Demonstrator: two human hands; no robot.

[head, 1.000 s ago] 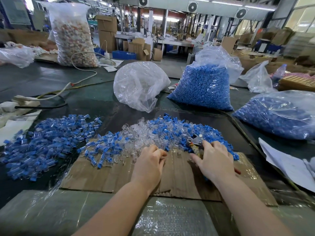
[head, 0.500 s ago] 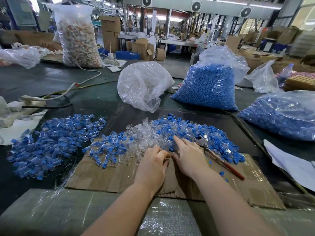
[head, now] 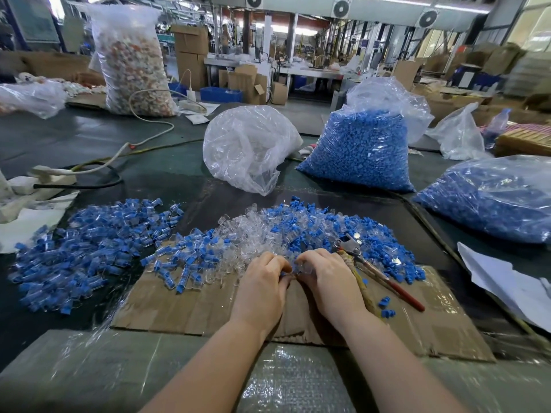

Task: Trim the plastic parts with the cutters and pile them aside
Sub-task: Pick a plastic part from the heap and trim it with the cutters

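Pinching one small part (head: 293, 268) between both hands, left (head: 262, 286) and right (head: 328, 283), beside the pile (head: 268, 234) at 12 o'clock; cutters (head: 372, 268) lie unheld at 3 o'clock. Risk: part slips into untrimmed stock.

Both bare forearms reaching in from the near edge, converging toward the middle. Left hand (head: 262, 286) palm down, knuckles up, fingers curled under at the far end. Right hand (head: 326, 278) just beside it on the right, palm down too, fingers bent inward toward the left hand. Fingertips of the 2 hands meeting, pinching something small between them; which hand holds it, unclear.
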